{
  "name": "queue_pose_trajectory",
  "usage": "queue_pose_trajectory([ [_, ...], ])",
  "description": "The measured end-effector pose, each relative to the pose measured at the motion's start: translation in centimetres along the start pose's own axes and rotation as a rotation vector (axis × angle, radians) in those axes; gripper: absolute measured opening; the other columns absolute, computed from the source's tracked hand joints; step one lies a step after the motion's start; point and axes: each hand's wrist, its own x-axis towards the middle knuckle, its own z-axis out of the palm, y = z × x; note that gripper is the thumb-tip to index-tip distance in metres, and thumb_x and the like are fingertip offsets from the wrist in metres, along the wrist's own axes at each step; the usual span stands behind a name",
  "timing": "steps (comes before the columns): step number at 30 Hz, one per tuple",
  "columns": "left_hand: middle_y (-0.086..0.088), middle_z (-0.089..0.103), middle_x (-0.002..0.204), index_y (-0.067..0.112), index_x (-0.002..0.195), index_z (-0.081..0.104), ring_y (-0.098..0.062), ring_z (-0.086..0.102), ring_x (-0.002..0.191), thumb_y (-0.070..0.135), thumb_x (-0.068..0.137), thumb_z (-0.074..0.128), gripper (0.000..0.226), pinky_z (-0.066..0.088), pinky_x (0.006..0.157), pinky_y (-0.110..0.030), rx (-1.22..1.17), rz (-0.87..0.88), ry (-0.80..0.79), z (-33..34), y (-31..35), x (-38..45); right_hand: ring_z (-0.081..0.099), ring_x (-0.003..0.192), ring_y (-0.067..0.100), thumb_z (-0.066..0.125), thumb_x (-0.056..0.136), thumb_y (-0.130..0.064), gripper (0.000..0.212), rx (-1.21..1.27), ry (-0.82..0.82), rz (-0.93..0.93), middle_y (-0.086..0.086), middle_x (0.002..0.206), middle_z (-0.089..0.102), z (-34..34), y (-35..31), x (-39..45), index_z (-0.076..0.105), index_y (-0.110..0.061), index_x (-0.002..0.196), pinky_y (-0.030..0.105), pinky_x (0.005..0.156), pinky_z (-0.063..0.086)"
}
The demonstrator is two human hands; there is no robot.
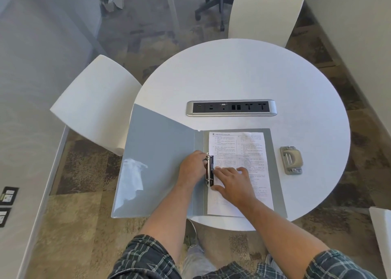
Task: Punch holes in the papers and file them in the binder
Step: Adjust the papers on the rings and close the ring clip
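Paper (251, 151) flat on right half of open binder (160, 162), edge at ring clasp (210, 170). My left hand (193, 166) curls on clasp; right hand (232, 180) presses sheet, fingers straight. Filing step. Next: snap rings closed. Hole punch (291, 159) idle on bench (243, 73).

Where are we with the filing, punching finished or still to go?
Punching looks done: the grey metal hole punch sits aside, untouched, on the round white table. In hand: the printed white paper sheet lies in the open grey plastic binder; the left hand is at the chrome ring clip and the right hand presses the sheet. Left: closing the binder.
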Motion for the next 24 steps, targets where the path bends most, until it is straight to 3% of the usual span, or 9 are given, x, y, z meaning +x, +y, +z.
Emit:
queue_pose_trajectory([
  [4,0.0,0.065,0.11,0.013,0.101,0.072,-0.024,0.067,0.095,0.005,0.094,0.053,0.021,0.056,0.078,-0.039,0.037,0.013,0.005,0.3,0.0,0.0,0.073,0.106,0.015,0.076,0.081,-0.059,0.053,0.007,0.048,-0.027,-0.011,0.126,0.073,0.1,0.3,0.0,0.07,-0.027,0.124,0.05,0.089,0.05],
  [8,0.001,0.062,0.112,0.013,0.105,0.069,-0.023,0.065,0.096,0.002,0.086,0.057,0.025,0.056,0.076,-0.036,0.094,0.017,0.0,0.4,0.5,-0.4,0.074,0.104,0.016,0.071,0.086,-0.058,0.063,0.004,0.042,0.007,-0.009,0.12,0.075,0.0,0.1,0.1,0.062,-0.024,0.138,0.048,0.094,0.049],
  [13,0.003,0.06,0.12,0.013,0.116,0.067,-0.023,0.062,0.105,0.005,0.083,0.06,0.034,0.057,0.081,-0.038,0.109,-0.002,-0.017,0.5,0.6,-0.9,0.071,0.111,0.017,0.06,0.095,-0.058,0.067,-0.055,-0.02,0.01,-0.007,0.116,0.077,-0.2,-0.1,0.4,0.049,-0.021,0.149,0.045,0.107,0.038],
  [16,0.004,0.06,0.121,0.014,0.117,0.067,-0.023,0.061,0.106,0.004,0.083,0.061,0.036,0.057,0.081,-0.036,0.091,-0.018,-0.002,0.8,0.6,-1.0,0.071,0.11,0.016,0.061,0.094,-0.058,0.066,-0.078,-0.018,0.002,-0.007,0.113,0.078,-0.1,-0.1,0.5,0.052,-0.02,0.147,0.044,0.108,0.041],
  [24,0.006,0.059,0.127,0.017,0.124,0.068,-0.023,0.061,0.109,0.019,0.086,0.063,0.039,0.056,0.081,-0.035,0.084,-0.041,0.013,0.6,0.6,-0.8,0.076,0.098,0.021,0.078,0.085,-0.048,0.055,-0.089,0.018,-0.025,0.001,0.103,0.081,0.3,0.0,1.0,0.065,-0.016,0.127,0.041,0.093,0.053],
])
